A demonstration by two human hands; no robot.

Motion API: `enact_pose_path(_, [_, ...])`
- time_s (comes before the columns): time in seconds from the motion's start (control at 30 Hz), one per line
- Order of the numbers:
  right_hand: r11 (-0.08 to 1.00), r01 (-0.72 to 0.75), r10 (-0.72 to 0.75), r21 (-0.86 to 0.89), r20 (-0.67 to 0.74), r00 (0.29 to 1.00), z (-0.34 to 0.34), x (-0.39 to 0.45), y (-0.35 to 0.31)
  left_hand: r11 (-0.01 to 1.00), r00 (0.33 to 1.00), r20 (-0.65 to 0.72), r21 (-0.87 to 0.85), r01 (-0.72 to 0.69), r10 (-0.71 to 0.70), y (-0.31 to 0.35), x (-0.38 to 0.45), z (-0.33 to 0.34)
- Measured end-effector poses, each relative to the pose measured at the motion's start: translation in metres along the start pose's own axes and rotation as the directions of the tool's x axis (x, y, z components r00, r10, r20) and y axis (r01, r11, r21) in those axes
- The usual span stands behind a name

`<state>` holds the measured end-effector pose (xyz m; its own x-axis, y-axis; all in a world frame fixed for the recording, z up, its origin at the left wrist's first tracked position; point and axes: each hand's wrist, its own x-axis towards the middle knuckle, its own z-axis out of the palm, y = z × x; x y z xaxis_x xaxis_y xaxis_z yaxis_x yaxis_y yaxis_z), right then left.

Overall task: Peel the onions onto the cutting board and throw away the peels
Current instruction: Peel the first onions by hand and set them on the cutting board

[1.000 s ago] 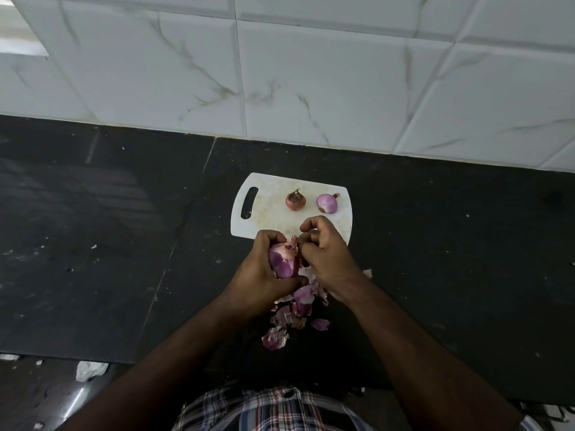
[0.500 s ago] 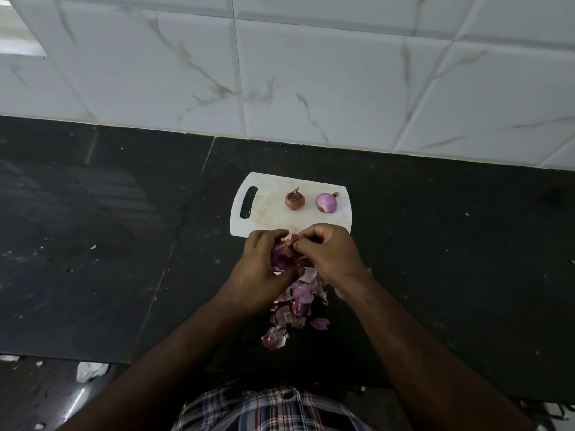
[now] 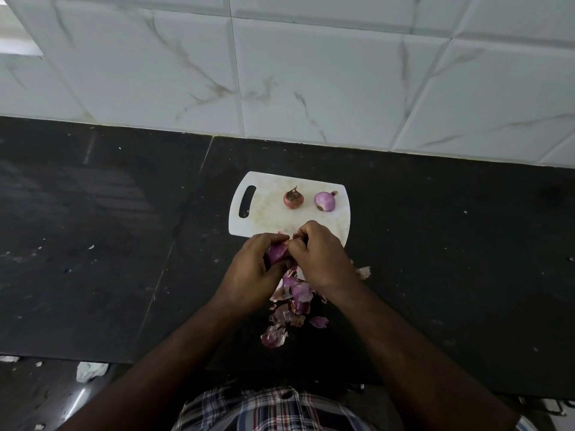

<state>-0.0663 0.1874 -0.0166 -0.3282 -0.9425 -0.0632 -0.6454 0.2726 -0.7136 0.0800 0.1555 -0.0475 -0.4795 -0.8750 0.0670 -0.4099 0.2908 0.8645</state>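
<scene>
Purple half-peeled onion (image 3: 276,252) sits cupped in the left hand (image 3: 252,272) just short of the white plastic cutting board (image 3: 267,219); the right hand (image 3: 320,256) pinches skin at its far tip.

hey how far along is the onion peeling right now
Done: one peeled onion sits on the cutting board. In hand: the left hand holds a third onion while the right hand pulls at its skin. Left: the unpeeled onion on the board, and the pile of peels on the counter, not yet thrown away.
</scene>
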Motion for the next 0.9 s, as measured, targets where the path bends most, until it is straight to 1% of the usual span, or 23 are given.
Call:
enact_pose_path(0.13, [0.999,-0.032,0.030,0.032,0.056,0.998,-0.006,0.000,-0.002,0.993,0.998,0.057,-0.112,0.028,-0.022,-0.002,0.000,-0.001])
enact_pose_path(0.23, [0.990,-0.103,0.094,0.099,0.095,0.991,-0.008,0.001,-0.002,0.977,0.996,0.073,-0.202,0.068,-0.054,-0.004,-0.001,-0.001])
enact_pose_path(0.33, [0.980,-0.157,0.146,0.125,0.095,0.985,-0.017,0.002,0.006,0.945,0.991,0.109,-0.309,0.109,-0.078,-0.003,-0.001,-0.005])
enact_pose_path(0.43, [0.970,-0.134,0.111,0.204,0.119,0.987,-0.028,0.003,0.010,0.920,0.982,0.166,-0.364,0.148,-0.092,-0.004,0.001,-0.010])
enact_pose_path(0.57, [0.926,-0.088,0.076,0.368,0.046,0.996,-0.036,0.005,0.009,0.892,0.977,0.188,-0.416,0.176,-0.105,-0.003,0.003,-0.011])
enact_pose_path(0.63, [0.891,-0.077,0.045,0.448,0.081,0.996,-0.035,0.003,0.010,0.877,0.974,0.195,-0.440,0.194,-0.117,-0.003,0.004,-0.012])
enact_pose_path(0.7, [0.897,-0.037,-0.011,0.440,0.106,0.994,-0.034,0.001,0.011,0.866,0.970,0.210,-0.455,0.208,-0.122,-0.001,0.006,-0.012])
enact_pose_path(0.77, [0.915,0.025,-0.058,0.404,0.070,0.996,-0.030,0.000,0.011,0.863,0.970,0.208,-0.458,0.212,-0.128,0.002,0.005,-0.011])
enact_pose_path(0.83, [0.926,0.054,-0.070,0.374,0.028,0.997,-0.028,-0.002,0.012,0.847,0.975,0.148,-0.484,0.219,-0.167,0.007,0.006,-0.011])
enact_pose_path(0.9, [0.924,0.060,-0.083,0.378,0.046,0.995,-0.027,-0.005,0.013,0.821,0.968,0.084,-0.515,0.246,-0.237,0.009,0.007,-0.013])
